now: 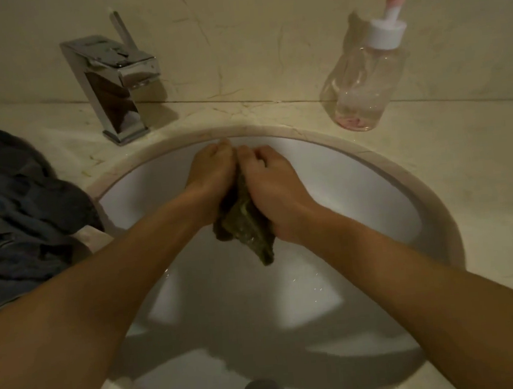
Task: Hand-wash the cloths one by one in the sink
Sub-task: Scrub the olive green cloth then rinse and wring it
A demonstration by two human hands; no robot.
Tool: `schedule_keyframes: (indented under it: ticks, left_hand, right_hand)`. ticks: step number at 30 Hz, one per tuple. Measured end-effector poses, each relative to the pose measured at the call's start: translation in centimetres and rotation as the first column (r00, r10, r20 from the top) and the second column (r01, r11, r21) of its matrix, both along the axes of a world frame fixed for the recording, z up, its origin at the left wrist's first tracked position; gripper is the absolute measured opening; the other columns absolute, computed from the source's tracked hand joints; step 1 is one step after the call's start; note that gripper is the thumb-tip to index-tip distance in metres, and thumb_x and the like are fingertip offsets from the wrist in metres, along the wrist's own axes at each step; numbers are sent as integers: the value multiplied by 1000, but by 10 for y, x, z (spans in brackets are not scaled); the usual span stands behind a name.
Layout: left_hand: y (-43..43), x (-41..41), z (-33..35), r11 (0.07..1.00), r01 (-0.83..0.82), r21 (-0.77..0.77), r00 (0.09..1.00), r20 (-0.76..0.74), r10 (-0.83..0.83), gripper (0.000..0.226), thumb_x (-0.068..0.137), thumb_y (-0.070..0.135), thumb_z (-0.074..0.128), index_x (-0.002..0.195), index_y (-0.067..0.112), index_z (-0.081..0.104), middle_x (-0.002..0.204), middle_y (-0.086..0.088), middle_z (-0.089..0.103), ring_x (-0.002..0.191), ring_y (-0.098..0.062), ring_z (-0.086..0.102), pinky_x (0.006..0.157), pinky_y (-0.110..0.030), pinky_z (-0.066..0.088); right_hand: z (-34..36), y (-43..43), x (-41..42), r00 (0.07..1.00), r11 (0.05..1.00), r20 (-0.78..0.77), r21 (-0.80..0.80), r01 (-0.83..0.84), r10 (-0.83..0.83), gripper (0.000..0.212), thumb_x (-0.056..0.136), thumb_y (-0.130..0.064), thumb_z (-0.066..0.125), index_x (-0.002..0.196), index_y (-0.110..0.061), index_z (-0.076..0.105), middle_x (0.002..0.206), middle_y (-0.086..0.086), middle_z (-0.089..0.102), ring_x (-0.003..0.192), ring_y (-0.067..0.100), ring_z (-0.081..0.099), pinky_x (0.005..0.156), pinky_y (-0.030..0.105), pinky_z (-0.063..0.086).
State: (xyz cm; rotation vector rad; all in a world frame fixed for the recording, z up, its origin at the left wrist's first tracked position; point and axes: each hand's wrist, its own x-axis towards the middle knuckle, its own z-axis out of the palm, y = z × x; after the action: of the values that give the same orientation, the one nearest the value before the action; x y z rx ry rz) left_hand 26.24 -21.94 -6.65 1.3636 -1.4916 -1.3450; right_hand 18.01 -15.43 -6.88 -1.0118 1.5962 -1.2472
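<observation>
Green cloth (243, 227) bunched btwn L hand (211, 175) & R hand (275, 189), above sink basin (357, 184); fingers (248, 153) of both curled tight round it.

Both hands, left hand (212, 175) and right hand (275, 189), grip a green cloth (245, 226) over the sink (373, 183).

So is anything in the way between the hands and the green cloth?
Nothing visible is. The left hand and the right hand both grip the green cloth directly, over the sink.
</observation>
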Motion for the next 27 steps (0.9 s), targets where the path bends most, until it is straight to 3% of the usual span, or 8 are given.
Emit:
schedule_keyframes:
  ticks: [2, 7, 11, 15, 19, 21, 24, 27]
  left_hand:
    - [5, -4, 5, 1000, -16, 5, 1000, 18, 16, 31, 106, 23, 39, 102, 9, 66, 91, -6, 68, 68, -4, 67, 54, -19, 50]
    - [35, -29, 8, 987, 148, 65, 988, -59, -144, 36, 108, 43, 34, 106, 21, 63, 101, -11, 69, 93, -23, 69, 86, -40, 58]
    - [22, -17, 2, 991, 114, -75, 993, 43, -111, 30, 107, 41, 36, 110, 28, 62, 104, -3, 69, 97, -20, 68, 92, -44, 56]
    - [20, -9, 5, 995, 83, -63, 995, -48, -86, 28, 106, 34, 45, 92, 29, 69, 87, 2, 74, 86, -16, 72, 86, -38, 59]
    - [40, -29, 6, 971, 223, -84, 975, 2, -224, 36, 108, 43, 32, 125, 26, 58, 113, -2, 67, 103, -16, 66, 94, -36, 55]
    - [38, -27, 4, 961, 258, -99, 965, 70, -252, 38, 108, 42, 31, 128, 21, 56, 116, -2, 65, 109, -18, 64, 98, -36, 52]
    - [17, -13, 1, 977, 158, -146, 972, 197, -128, 35, 109, 38, 33, 126, 17, 57, 120, -1, 61, 114, -18, 59, 94, -27, 46]
    - [6, -10, -1, 971, 192, -146, 946, 292, -143, 37, 109, 36, 31, 128, 16, 57, 120, -1, 59, 104, -13, 58, 83, -19, 45]
  right_hand:
    - [1, 5, 4, 999, 998, 9, -54, 38, -38, 30, 109, -36, 47, 132, -22, 59, 113, 2, 69, 99, 15, 68, 89, 32, 58]
    - [1, -11, -35, 968, 968, 50, -32, 248, -246, 30, 104, -27, 51, 128, -14, 65, 110, 6, 69, 102, 25, 68, 96, 44, 59]
    - [1, 0, -14, 972, 977, 118, -39, 209, -203, 26, 108, -34, 49, 118, -22, 69, 106, 4, 73, 98, 20, 72, 89, 38, 60]
    - [-1, 3, 2, 980, 981, 110, -86, 174, -164, 31, 104, -42, 54, 131, -31, 65, 116, -3, 71, 104, 12, 69, 93, 35, 59]
    - [1, -7, -29, 962, 963, 100, -68, 261, -254, 45, 100, -37, 56, 143, -23, 58, 134, 5, 65, 118, 21, 66, 104, 44, 55]
    - [3, -3, -28, 964, 965, 84, -39, 258, -254, 33, 105, -33, 51, 131, -17, 64, 125, 8, 69, 112, 23, 68, 99, 43, 57]
    - [-1, 6, -8, 991, 992, 48, 40, 121, -123, 30, 111, -37, 39, 121, -22, 64, 101, 1, 69, 89, 14, 69, 67, 24, 55]
    - [-1, 6, -8, 994, 999, -102, 24, 45, -43, 32, 111, -40, 36, 131, -24, 56, 106, -3, 65, 88, 9, 63, 72, 22, 51]
